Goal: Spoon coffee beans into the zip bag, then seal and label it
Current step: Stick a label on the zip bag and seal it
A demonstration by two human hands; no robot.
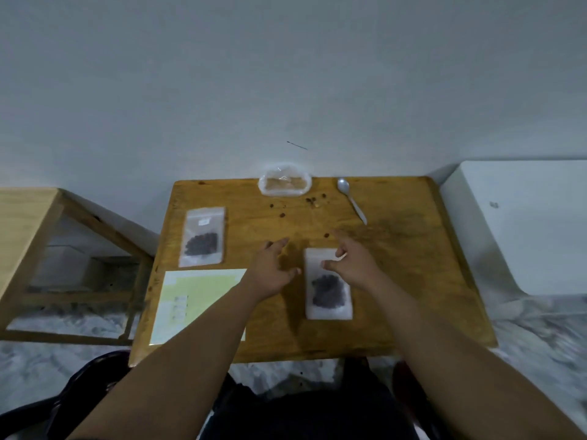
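Wooden surface (413, 281), grey wall (286, 74) behind: zip bag (328, 309) lies bean-filled near the front edge, spoon (351, 200) set down far right. Beside it the left grip (273, 268) hovers spread; the right grip (349, 262) is over its mouth, pinch unclear. Sealing and labelling likely remain.

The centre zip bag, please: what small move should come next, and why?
Probably pinch the top edge of the centre zip bag with the right hand and run along the zip: it holds beans, the spoon lies aside, and I cannot tell that it is sealed.
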